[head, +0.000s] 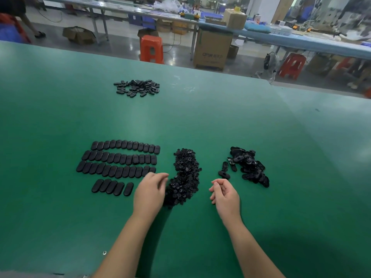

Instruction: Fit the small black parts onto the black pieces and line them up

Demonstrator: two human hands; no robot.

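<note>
Smooth, semi-glossy black plastic pieces [120,161] on matt green table [60,97].

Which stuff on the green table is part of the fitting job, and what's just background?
In the job:
small-parts heap
loose oval pieces
lined-up rows
left hand
right hand

Lying about:
far pile, role unclear
orange stool
cardboard box

The tall cardboard box [213,49] on the floor carries grey print reading roughly "QTOR"; the smaller characters beside it are illegible.
</note>
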